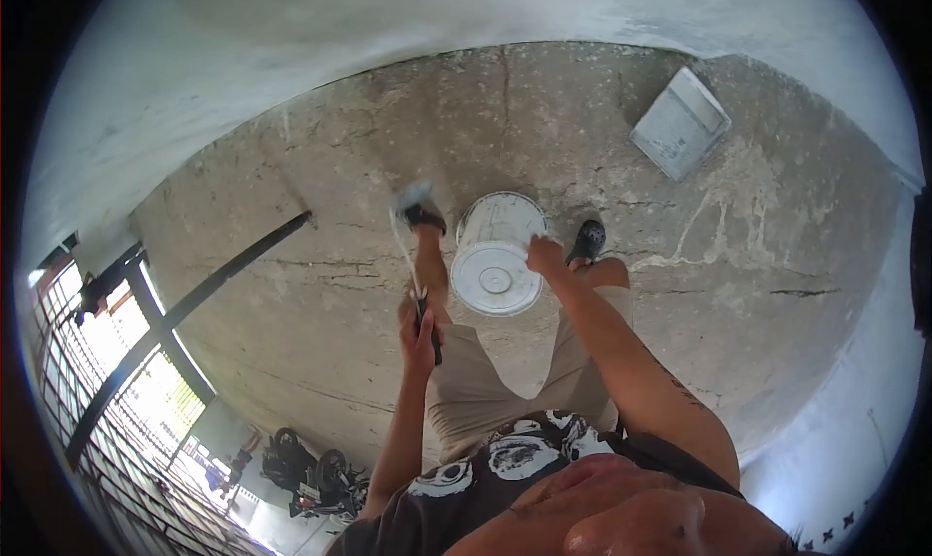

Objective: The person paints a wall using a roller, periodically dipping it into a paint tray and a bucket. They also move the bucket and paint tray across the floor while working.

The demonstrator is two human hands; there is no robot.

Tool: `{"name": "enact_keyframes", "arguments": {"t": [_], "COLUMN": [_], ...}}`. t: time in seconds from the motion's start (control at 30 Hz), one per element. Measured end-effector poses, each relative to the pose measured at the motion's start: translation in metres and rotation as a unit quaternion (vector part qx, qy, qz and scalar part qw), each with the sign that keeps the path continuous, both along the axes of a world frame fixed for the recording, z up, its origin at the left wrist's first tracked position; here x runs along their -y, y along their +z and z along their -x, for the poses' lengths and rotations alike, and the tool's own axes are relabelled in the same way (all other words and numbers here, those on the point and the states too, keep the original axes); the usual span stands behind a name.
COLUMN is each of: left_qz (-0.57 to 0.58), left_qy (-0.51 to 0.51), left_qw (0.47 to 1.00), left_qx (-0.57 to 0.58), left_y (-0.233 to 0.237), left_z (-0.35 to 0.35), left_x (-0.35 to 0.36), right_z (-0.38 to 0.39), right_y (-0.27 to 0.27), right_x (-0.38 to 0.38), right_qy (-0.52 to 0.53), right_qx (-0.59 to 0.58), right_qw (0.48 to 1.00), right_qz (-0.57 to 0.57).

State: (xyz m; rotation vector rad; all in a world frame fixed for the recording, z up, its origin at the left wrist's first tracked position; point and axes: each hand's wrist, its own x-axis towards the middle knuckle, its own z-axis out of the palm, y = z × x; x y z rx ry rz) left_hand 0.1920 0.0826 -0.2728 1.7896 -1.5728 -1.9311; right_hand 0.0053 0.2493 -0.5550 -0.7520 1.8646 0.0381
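Observation:
My left hand [419, 335] is wrapped round the black handle of a paint roller [414, 265], its pale frame reaching up from the fist. The roller's light head, smeared by motion, overlaps my left shoe [424, 218] in this view. Between my legs is a white bucket [503, 220], stained on its side, with a round, ringed flat end facing me. Closed fingers of my right hand [546, 255] are at the bucket's right edge; the exact grip is partly hidden.
A whitish rectangular paint tray [680, 129] lies on the cracked, paint-splashed concrete floor [718, 294] by the wall. A dark bar [243, 265] crosses at left, beside a barred opening [160, 391]. Motorcycles [316, 473] and another person [241, 459] are at lower left.

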Motion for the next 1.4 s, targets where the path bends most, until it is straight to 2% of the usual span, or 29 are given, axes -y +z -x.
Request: {"name": "enact_keyframes", "arguments": {"t": [0.03, 0.1, 0.13, 0.2, 0.23, 0.3, 0.4, 0.57, 0.7, 0.73, 0.8, 0.83, 0.87, 0.9, 0.93, 1.0, 1.03, 1.1, 1.13, 1.2, 1.23, 1.3, 1.33, 1.4], "left_qz": [-0.012, -0.020, -0.029, -0.048, -0.044, -0.036, -0.052, -0.039, 0.002, 0.015, 0.069, 0.076, 0.117, 0.157, 0.161, 0.047, 0.052, 0.128, 0.130, 0.179, 0.186, 0.356, 0.361, 0.460], "left_qy": [-0.032, -0.070, -0.107, -0.127, -0.163, -0.205, -0.218, -0.264, -0.271, -0.269, -0.311, -0.309, -0.306, -0.307, -0.311, -0.229, -0.232, -0.231, -0.237, -0.232, -0.240, -0.283, -0.285, -0.328], "left_qw": [0.999, 0.996, 0.992, 0.989, 0.982, 0.972, 0.961, 0.943, 0.942, 0.941, 0.937, 0.937, 0.935, 0.929, 0.927, 0.951, 0.948, 0.941, 0.938, 0.908, 0.903, 0.853, 0.848, 0.779], "left_qx": [-0.023, -0.057, -0.059, -0.062, -0.080, -0.112, -0.162, -0.196, -0.200, -0.204, -0.143, -0.144, -0.138, -0.133, -0.137, -0.204, -0.212, -0.212, -0.216, -0.299, -0.304, -0.258, -0.262, -0.273], "left_y": [-0.014, -0.051, -0.071, -0.102, -0.113, -0.126, -0.140, -0.171, -0.208, -0.214, -0.222, -0.229, -0.239, -0.243, -0.241, -0.230, -0.229, -0.232, -0.234, -0.238, -0.239, -0.241, -0.243, -0.242], "left_z": [0.020, 0.055, 0.068, 0.089, 0.105, 0.129, 0.165, 0.193, 0.197, 0.201, 0.200, 0.198, 0.195, 0.193, 0.195, 0.196, 0.200, 0.200, 0.199, 0.203, 0.204, 0.205, 0.207, 0.210], "left_x": [0.013, 0.048, 0.062, 0.081, 0.094, 0.115, 0.133, 0.146, 0.135, 0.136, 0.141, 0.144, 0.146, 0.147, 0.146, 0.140, 0.136, 0.122, 0.114, 0.105, 0.105, 0.104, 0.104, 0.102], "right_z": [0.005, 0.020, 0.024, 0.018, 0.016, 0.020, 0.018, 0.023, 0.025, 0.023, 0.035, 0.049, 0.063, 0.072, 0.079, 0.082, 0.080, 0.067, 0.062, 0.060, 0.059, 0.057, 0.060, 0.070], "right_y": [0.004, -0.008, -0.016, -0.030, -0.033, -0.033, -0.052, -0.048, -0.050, -0.069, -0.059, -0.045, -0.034, -0.020, 0.001, 0.041, 0.050, 0.064, 0.067, 0.066, 0.060, 0.043, 0.040, 0.043], "right_x": [0.013, 0.053, 0.073, 0.098, 0.106, 0.126, 0.136, 0.154, 0.153, 0.147, 0.148, 0.151, 0.152, 0.152, 0.152, 0.151, 0.154, 0.160, 0.160, 0.164, 0.163, 0.159, 0.155, 0.144], "right_qy": [-0.040, -0.081, -0.081, 0.026, 0.031, 0.119, 0.162, 0.219, 0.267, 0.214, 0.102, 0.106, -0.034, -0.176, -0.179, -0.383, -0.382, -0.473, -0.476, -0.498, -0.500, -0.518, -0.518, -0.516], "right_qx": [-0.066, 0.016, 0.009, 0.088, 0.085, 0.168, 0.162, 0.170, 0.156, 0.137, 0.103, 0.099, 0.163, 0.223, 0.218, 0.306, 0.298, 0.248, 0.244, 0.230, 0.227, 0.149, 0.147, 0.096], "right_qw": [0.994, 0.988, 0.988, 0.993, 0.993, 0.979, 0.973, 0.958, 0.950, 0.966, 0.976, 0.975, 0.971, 0.944, 0.943, 0.833, 0.834, 0.785, 0.782, 0.748, 0.743, 0.732, 0.728, 0.745], "right_qz": [0.081, 0.130, 0.128, 0.079, 0.072, 0.001, -0.030, -0.072, -0.028, 0.041, 0.163, 0.168, 0.170, 0.170, 0.175, 0.257, 0.264, 0.315, 0.321, 0.373, 0.383, 0.417, 0.425, 0.411]}}
